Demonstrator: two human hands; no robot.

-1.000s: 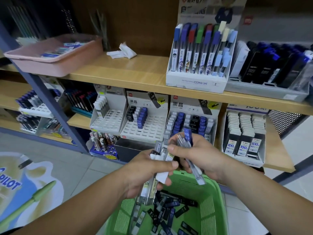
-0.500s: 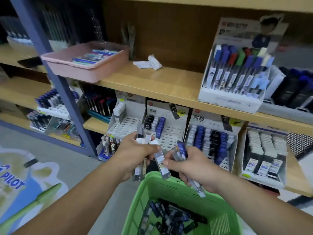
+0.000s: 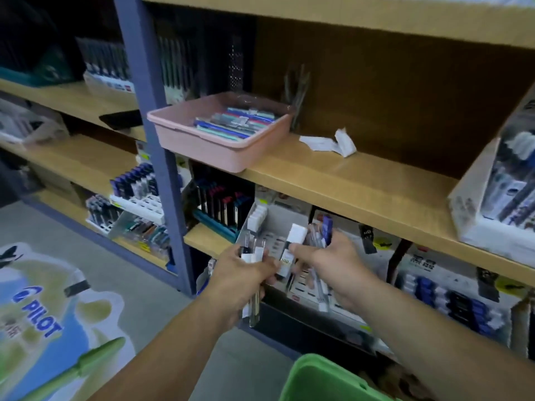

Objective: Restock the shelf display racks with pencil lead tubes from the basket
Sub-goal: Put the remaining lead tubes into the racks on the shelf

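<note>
Evidently light, stiff and slick, the slim clear plastic lead tubes (image 3: 254, 285) suit a mid-length pinch. Left hand (image 3: 240, 282) fingers clamp a bundle; right hand (image 3: 327, 256) fingers pinch 1 white-capped tube (image 3: 291, 250) plus others.

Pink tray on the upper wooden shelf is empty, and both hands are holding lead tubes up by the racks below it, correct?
Not quite. The head view shows the pink tray holds a pile of pens or refills, not nothing. The rest stands: left hand and right hand both grip lead tubes at the racks under that shelf.

A pink tray (image 3: 202, 151) sits on a tan wooden shelf (image 3: 347, 180) above a green basket (image 3: 324, 377).
</note>
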